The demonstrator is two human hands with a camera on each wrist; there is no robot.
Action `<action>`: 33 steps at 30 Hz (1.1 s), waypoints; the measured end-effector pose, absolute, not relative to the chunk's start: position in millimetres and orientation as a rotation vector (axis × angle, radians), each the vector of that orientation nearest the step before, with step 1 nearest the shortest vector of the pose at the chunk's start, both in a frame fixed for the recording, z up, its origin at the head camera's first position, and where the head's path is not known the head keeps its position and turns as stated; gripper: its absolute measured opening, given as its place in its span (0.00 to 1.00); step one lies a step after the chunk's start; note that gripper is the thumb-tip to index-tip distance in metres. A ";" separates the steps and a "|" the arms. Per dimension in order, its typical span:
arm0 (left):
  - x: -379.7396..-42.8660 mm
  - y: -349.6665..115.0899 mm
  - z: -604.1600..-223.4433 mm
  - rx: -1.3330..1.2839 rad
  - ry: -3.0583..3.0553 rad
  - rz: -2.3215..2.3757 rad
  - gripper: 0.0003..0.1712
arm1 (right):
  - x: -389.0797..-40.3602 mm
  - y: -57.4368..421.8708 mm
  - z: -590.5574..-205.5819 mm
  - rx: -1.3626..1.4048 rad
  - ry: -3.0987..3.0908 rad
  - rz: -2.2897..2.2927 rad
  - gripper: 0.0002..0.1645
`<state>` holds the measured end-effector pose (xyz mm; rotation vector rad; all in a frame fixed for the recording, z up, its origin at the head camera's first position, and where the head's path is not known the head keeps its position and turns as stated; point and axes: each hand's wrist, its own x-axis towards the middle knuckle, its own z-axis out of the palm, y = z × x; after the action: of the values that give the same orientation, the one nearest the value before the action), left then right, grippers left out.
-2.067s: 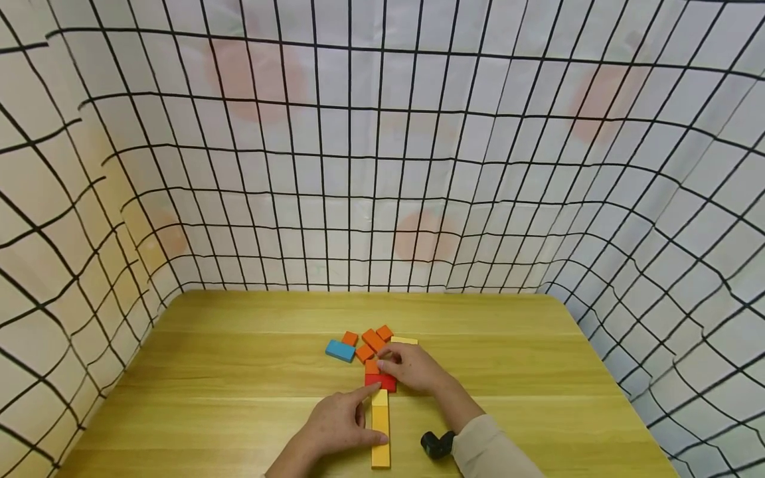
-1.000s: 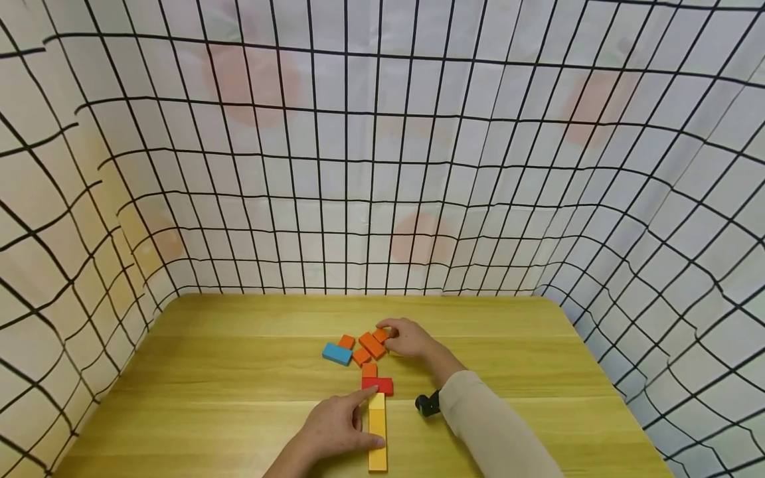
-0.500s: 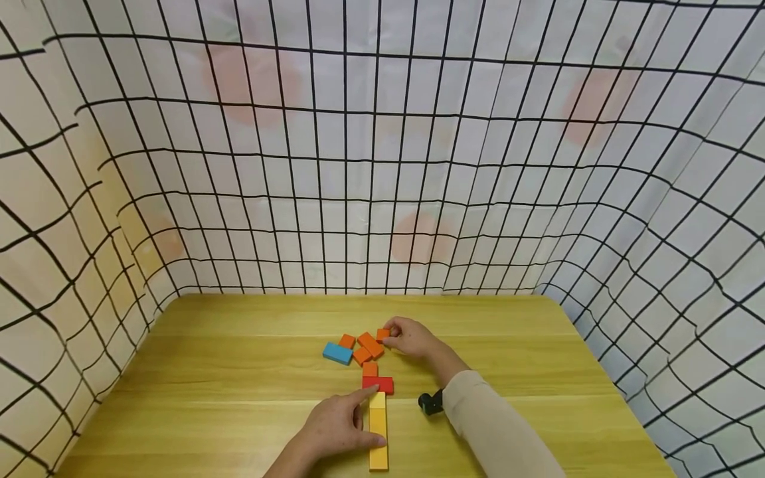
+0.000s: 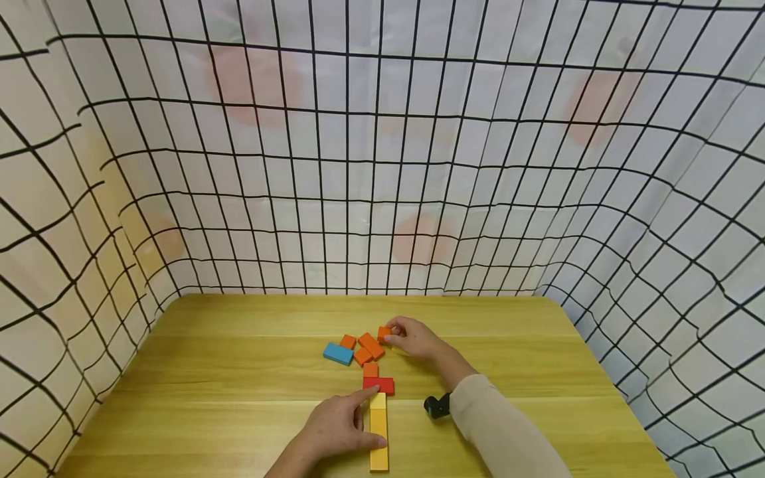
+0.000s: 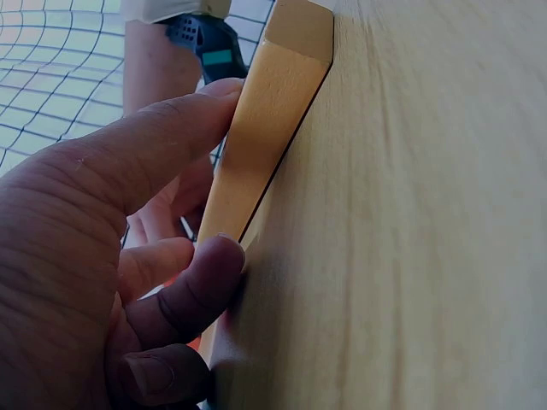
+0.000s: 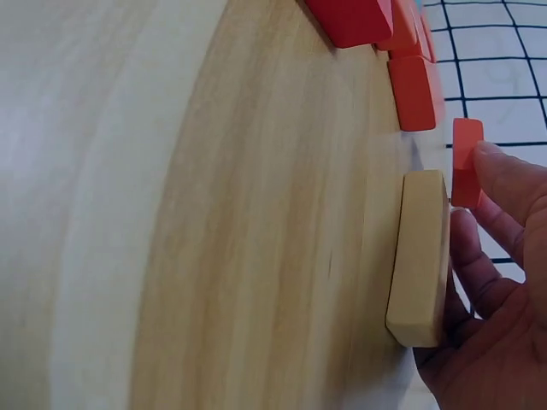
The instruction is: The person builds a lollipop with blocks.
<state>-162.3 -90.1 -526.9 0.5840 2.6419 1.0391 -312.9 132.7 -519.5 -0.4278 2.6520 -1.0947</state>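
Observation:
My right hand (image 4: 416, 339) pinches a small orange block (image 4: 384, 334) between thumb and fingers; in the right wrist view the orange block (image 6: 467, 162) is held beyond a pale yellow block (image 6: 420, 256) on the table. The hand hides that yellow block in the head view. My left hand (image 4: 336, 423) rests along a row of yellow blocks (image 4: 378, 425), thumb on the long part and index fingertip at the red block (image 4: 385, 386). The left wrist view shows its thumb and fingertips against the yellow block (image 5: 256, 137). One orange block (image 4: 370, 370) sits just beyond the red one.
A blue block (image 4: 338, 354) lies left of several orange blocks (image 4: 371, 346), some touching, on the wooden table (image 4: 239, 372). A black wrist camera (image 4: 436, 406) is strapped at the right sleeve (image 4: 502, 425). White curtains with a black grid (image 4: 382, 146) enclose the table's far side and flanks.
My right hand has moved from the orange block beside the red one to the farthest orange block, gripped it and drawn it slightly right, away from the group. The left hand has stayed put.

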 end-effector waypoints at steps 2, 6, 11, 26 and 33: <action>-162.1 -90.0 -527.3 0.583 2.638 1.039 0.52 | -311.6 133.4 -517.9 -0.468 2.667 -1.080 0.19; -162.2 -89.7 -528.3 0.579 2.629 1.039 0.52 | -308.7 135.1 -516.2 -0.541 2.706 -1.065 0.18; -162.2 -89.3 -529.0 0.574 2.629 1.033 0.52 | -302.6 136.8 -512.2 -0.575 2.740 -1.094 0.16; -162.2 -90.1 -530.0 0.586 2.641 1.043 0.52 | -280.2 148.0 -502.1 -0.592 2.660 -1.013 0.16; -162.4 -90.0 -528.9 0.584 2.647 1.034 0.52 | -268.9 148.5 -503.6 -0.578 2.586 -1.014 0.16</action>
<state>-162.4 -90.0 -528.9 0.5844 2.6468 1.0344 -268.9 148.5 -503.6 -0.5780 2.5860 -1.0138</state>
